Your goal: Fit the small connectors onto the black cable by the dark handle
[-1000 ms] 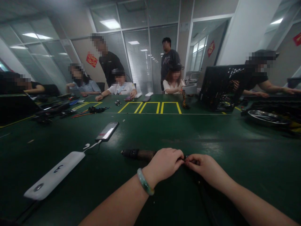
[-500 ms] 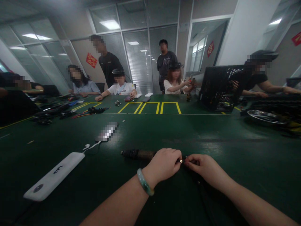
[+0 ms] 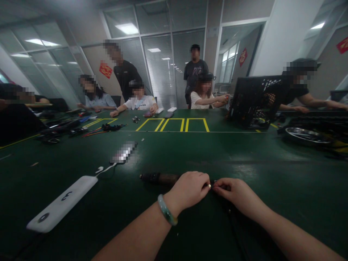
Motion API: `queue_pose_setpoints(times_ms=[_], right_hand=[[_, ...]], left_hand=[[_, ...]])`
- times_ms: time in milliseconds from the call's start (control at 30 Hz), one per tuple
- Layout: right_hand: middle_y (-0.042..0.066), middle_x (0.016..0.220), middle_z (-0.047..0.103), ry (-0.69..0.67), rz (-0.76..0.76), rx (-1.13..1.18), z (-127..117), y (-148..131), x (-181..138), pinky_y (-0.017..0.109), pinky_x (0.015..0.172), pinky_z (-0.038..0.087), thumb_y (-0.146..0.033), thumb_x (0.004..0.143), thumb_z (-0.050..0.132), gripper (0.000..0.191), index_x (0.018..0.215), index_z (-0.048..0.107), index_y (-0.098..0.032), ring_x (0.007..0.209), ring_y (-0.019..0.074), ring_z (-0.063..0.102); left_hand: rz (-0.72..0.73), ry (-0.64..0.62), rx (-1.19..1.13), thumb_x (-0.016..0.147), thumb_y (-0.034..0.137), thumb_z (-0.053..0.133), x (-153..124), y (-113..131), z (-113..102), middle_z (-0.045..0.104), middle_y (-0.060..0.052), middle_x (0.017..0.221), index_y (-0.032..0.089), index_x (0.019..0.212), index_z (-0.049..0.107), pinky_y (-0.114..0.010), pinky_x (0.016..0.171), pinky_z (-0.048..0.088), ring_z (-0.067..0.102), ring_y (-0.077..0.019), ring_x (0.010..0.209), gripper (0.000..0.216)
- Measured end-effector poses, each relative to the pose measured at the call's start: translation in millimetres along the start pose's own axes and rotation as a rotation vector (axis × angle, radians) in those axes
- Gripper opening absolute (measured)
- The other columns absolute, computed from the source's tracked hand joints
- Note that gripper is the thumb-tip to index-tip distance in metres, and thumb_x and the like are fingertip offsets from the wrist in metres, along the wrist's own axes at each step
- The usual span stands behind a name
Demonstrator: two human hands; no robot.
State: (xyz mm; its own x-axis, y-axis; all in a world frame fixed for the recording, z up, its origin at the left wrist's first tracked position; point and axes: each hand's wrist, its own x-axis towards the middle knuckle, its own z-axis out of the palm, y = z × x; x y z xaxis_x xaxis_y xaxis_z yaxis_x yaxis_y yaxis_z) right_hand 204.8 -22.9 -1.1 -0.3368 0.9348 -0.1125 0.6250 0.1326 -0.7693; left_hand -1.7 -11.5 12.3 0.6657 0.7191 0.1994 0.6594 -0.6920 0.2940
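Note:
A dark electric screwdriver (image 3: 166,179) lies on the green table, its bit end pointing left. My left hand (image 3: 190,190), with a green bangle (image 3: 166,209) on the wrist, is closed over the screwdriver's rear end and hides it. Close beside it, my right hand (image 3: 233,194) pinches the small dark end of a cable at the tail of the tool. A shiny metal bit shows at the left fingertips, between the two hands. From below my right hand the black cable (image 3: 236,232) runs toward me. Whether plug and tool are joined is hidden by the fingers.
A long white power strip (image 3: 63,203) lies at left, with a white lead reaching a phone (image 3: 123,152). Dark cables (image 3: 108,127) lie farther back. A black computer case (image 3: 257,101) and a metal dish (image 3: 307,135) stand at right. Several people sit or stand across the table.
My hands and the screwdriver have hardly moved. Across the table, a standing person has shifted right, and a seated person's hands have moved right toward the black case.

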Motion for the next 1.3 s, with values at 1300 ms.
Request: queue_pose_setpoints(times_ms=[1300], right_hand=[[0.0,0.089,0.071,0.102,-0.081,-0.174,-1,-5,0,0.028,0.07,0.045,-0.033,0.086,0.055,0.019,0.09,0.072,-0.026,0.081,0.0193,0.064]], left_hand=[[-0.017,0.014,0.006,0.087,0.025,0.06,2,2,-2,0.063,-0.001,0.089,0.02,0.094,0.058,-0.031,0.076,0.044,0.059,-0.0182,0.084,0.009]])
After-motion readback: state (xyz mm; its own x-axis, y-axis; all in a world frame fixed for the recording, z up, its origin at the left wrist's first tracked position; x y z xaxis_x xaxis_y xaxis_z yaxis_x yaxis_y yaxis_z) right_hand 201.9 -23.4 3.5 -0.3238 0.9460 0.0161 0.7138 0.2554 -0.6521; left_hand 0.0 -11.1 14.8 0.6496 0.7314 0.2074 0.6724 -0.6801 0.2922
